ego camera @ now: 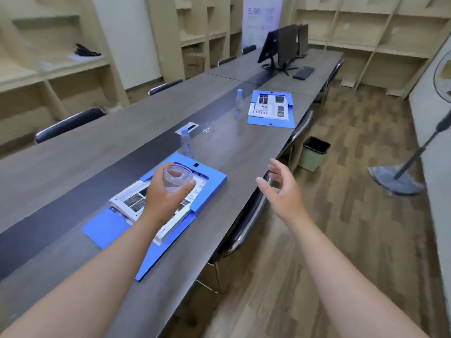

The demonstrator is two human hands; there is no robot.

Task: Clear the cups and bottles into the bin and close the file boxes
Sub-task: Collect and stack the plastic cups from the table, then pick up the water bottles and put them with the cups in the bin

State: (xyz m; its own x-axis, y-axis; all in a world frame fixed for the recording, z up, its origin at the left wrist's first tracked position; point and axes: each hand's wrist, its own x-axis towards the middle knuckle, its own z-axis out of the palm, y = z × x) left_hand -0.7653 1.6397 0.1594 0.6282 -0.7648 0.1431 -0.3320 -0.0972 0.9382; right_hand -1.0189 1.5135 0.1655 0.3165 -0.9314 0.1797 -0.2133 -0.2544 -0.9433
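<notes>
Right now our left hand (163, 198) grips a clear plastic cup (178, 176) from the side, thumb and fingers curled round its wall, above the open near file box (214, 181) and its papers (131, 198). Our right hand (280, 184) hangs over the table (97, 154) edge, fingers loosely spread, holding nothing. We judge the cup thin, light and easily crushed, so a gentle hold round the wall just under the stiffer rim suits it; whether it holds liquid we cannot tell. The bin (311, 159) stands on the floor beside the table, well apart from the cup. The near bottle (186, 142) and far bottle (238, 103) stand upright, probably light, best taken round the body. The far file box (271, 123) also lies open.
</notes>
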